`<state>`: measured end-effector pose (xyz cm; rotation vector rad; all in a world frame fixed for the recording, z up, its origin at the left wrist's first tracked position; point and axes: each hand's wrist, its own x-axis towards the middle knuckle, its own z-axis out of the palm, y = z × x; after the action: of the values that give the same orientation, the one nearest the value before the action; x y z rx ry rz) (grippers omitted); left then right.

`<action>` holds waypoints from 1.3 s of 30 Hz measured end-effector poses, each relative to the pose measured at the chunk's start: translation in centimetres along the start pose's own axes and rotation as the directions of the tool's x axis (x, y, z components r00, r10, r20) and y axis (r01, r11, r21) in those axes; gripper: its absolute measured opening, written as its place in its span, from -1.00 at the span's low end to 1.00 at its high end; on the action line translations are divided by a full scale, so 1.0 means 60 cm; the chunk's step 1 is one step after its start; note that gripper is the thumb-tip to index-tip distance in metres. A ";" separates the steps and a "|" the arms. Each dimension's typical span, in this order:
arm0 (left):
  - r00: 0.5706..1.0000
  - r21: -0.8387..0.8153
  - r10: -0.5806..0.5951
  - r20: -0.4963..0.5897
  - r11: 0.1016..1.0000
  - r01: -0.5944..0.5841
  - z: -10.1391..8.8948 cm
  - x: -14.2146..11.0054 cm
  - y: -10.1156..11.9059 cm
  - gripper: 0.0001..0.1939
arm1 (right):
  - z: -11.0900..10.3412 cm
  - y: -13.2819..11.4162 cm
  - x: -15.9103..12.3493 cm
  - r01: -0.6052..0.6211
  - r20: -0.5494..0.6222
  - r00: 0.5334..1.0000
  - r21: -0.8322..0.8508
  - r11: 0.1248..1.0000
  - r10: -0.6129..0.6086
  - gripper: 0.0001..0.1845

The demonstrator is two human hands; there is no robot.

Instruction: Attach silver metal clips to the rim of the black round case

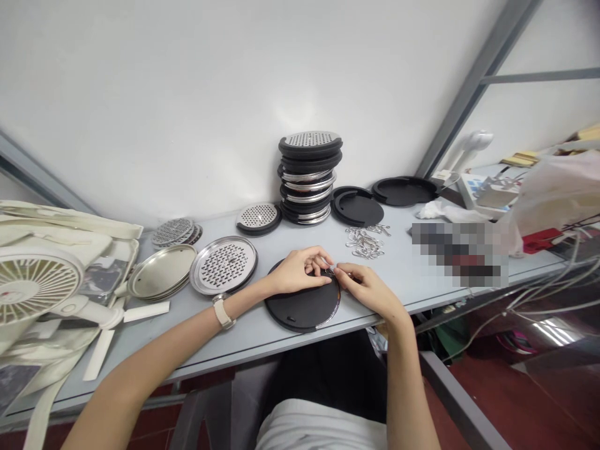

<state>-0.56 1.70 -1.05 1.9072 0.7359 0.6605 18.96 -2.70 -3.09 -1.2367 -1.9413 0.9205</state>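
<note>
A black round disc (302, 306) with a metal rim lies on the grey table near its front edge. My left hand (300, 270) rests on the disc's far edge, its fingers curled in a pinch. My right hand (363, 286) meets it from the right, and its fingers pinch a small metal clip (332, 268) at the disc's rim. A pile of loose metal clips (365, 242) lies just behind my hands.
A tall stack of black and metal discs (309, 178) stands at the back. Perforated metal plates (224, 265), plain metal plates (162, 271) and black lids (357, 207) lie around. A white fan (35, 290) and cream bags sit at left, clutter and cables at right.
</note>
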 end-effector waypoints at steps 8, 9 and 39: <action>1.000 -0.012 0.008 0.005 1.000 -0.008 0.000 0.000 0.000 -0.68 | 0.000 0.002 0.000 -0.009 0.004 1.000 -0.015 1.000 0.009 -0.59; 1.000 -0.012 0.010 0.007 1.000 -0.010 0.001 0.000 0.000 -0.69 | 0.000 0.002 0.000 -0.011 0.006 1.000 -0.018 1.000 0.011 -0.59; 1.000 -0.019 0.002 0.010 1.000 -0.002 0.000 0.000 0.001 -0.69 | -0.001 -0.001 0.000 -0.005 0.004 1.000 -0.012 1.000 0.005 -0.60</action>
<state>-0.53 1.65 -0.99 1.8930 0.7198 0.6566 18.99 -2.71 -3.03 -1.2472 -1.9505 0.9161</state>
